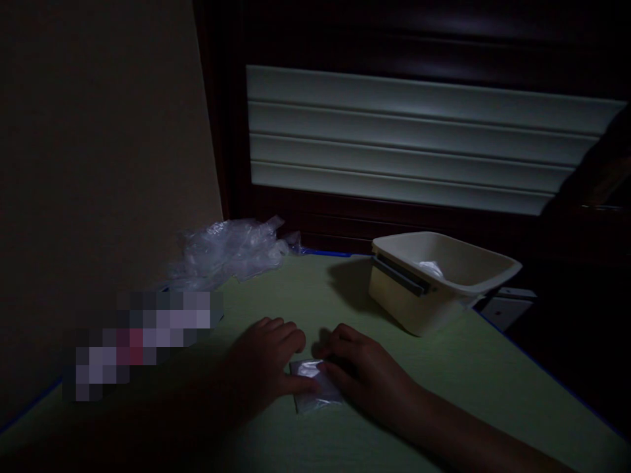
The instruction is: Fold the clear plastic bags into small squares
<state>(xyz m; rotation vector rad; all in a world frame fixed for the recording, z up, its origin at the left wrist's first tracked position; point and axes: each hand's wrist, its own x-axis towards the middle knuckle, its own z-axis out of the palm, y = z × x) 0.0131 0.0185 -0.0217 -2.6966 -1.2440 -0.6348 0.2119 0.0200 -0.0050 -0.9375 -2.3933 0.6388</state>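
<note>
A small clear plastic packet lies flat on the green tabletop between my hands. My left hand rests at its left side, thumb laid across the packet and the other fingers curled apart from the thumb above the table. From the right, my right hand touches the packet's upper right edge with its thumb, its other fingers bent. The contents of the packet are too dark to make out.
A cream bin with a dark handle and something shiny inside stands at the right back. Crumpled clear plastic bags are piled at the left back. A blurred-out item lies at the left edge, near the wall.
</note>
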